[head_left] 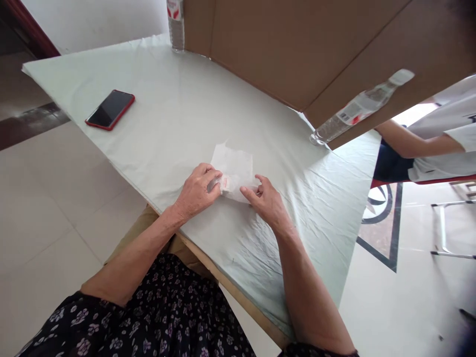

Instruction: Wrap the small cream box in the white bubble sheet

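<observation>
- Left hand [200, 191]: thumb and forefinger apparently pinching the small white packet [226, 184], over the thin sheet [235, 162] on the table [167, 109].
- Right hand [265, 201]: digits spread at the sheet's edge.
- Step, presumably: positioning packet on sheet; next move calls for light fingertips.

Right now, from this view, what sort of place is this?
Probably an indoor room with a makeshift workplace: a cloth-covered table, a cardboard partition standing across it, and a tiled floor.

Left hand [197, 190]: holding small packet [226, 184]
Right hand [265, 202]: fingers spread at paper [234, 161]
Paper: on tablecloth [167, 124]
Phone [110, 110]: screen up
Bottles [359, 110]: against cardboard [260, 54]
</observation>
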The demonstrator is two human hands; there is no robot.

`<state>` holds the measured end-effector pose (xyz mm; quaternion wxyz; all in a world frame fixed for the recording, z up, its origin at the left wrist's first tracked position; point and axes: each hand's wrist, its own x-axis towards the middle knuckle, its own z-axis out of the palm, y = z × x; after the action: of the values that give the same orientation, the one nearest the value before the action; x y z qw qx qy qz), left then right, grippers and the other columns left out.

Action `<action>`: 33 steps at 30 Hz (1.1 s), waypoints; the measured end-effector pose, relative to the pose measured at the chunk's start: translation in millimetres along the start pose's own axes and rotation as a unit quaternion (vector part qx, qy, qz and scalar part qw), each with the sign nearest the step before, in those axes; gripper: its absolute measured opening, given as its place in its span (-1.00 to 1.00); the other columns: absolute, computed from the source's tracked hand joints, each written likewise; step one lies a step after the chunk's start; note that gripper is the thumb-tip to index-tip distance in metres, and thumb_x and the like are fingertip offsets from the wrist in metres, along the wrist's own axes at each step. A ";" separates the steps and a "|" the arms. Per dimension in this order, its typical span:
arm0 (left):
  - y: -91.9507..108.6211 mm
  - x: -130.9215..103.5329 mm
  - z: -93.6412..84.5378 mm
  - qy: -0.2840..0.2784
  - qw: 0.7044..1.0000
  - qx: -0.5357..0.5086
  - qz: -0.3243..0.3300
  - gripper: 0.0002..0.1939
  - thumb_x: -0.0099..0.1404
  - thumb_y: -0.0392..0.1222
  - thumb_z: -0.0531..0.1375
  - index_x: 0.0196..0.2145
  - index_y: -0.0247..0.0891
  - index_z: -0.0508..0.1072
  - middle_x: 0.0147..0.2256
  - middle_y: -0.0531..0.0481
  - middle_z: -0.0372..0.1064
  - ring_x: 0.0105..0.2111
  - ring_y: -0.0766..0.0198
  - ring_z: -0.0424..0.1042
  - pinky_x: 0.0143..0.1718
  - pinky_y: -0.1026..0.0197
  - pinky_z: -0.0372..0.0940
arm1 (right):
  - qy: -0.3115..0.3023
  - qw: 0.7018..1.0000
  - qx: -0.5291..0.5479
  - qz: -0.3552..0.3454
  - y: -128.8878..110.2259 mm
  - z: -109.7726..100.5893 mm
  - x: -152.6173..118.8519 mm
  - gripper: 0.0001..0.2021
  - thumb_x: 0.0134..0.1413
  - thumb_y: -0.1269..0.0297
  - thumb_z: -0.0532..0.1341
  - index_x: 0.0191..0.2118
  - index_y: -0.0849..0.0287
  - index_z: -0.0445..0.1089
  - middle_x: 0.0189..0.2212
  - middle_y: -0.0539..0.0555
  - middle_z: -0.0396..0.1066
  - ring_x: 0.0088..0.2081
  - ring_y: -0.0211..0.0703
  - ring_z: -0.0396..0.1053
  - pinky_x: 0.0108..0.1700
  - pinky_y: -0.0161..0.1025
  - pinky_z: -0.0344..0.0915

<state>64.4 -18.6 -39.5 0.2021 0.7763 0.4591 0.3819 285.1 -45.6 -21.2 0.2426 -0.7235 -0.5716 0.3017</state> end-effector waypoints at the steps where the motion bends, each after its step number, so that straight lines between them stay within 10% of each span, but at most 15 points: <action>1: -0.7 0.0 1.1 0.001 1.000 0.006 0.009 -0.75 0.29 -0.33 0.14 -0.10 -0.28 0.52 -0.15 -0.11 0.38 -0.22 0.25 0.43 -0.24 0.25 0.39 | -0.003 1.000 0.023 0.009 -2.1 5.1 2.9 -0.17 0.03 -0.17 0.29 0.31 0.26 0.21 -0.27 0.17 0.51 -0.31 0.01 0.47 -0.27 -0.09 0.39; 6: 3.0 -2.5 1.3 0.000 0.997 0.063 0.034 -0.78 0.29 -0.30 0.16 -0.13 -0.26 0.54 -0.20 -0.09 0.40 -0.23 0.23 0.42 -0.20 0.21 0.39 | 0.008 0.982 0.188 0.020 -8.3 27.2 11.9 -0.07 -0.05 0.02 0.35 0.39 0.25 0.04 -0.24 0.19 0.48 -0.45 -0.08 0.38 -0.53 -0.16 0.33; 14: 13.6 0.2 -3.5 -0.047 0.991 0.122 -0.002 -0.84 0.30 -0.25 0.22 -0.18 -0.24 0.57 -0.17 -0.12 0.42 -0.14 0.14 0.43 -0.14 0.15 0.39 | 0.091 0.973 0.186 -0.103 -31.2 35.6 -0.2 -0.24 0.07 0.22 0.27 0.37 0.20 0.06 -0.50 -0.13 0.33 -0.46 -0.21 0.29 -0.30 -0.17 0.36; 33: 9.2 -3.3 4.4 -0.026 0.999 0.016 -0.013 -0.44 0.26 -0.33 0.15 0.22 -0.27 0.29 -0.05 -0.14 0.44 -0.13 0.17 0.47 -0.12 0.16 0.42 | 0.072 0.957 0.196 -0.200 -22.7 51.4 -24.6 -0.45 0.22 0.37 0.12 0.32 0.06 0.17 -0.07 0.10 0.56 -0.36 -0.25 0.41 -0.23 -0.17 0.42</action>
<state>72.1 -25.9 -37.5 0.2061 0.7830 0.4700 0.3513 229.0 -64.1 -37.5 0.4758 -0.5527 -0.6147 0.3003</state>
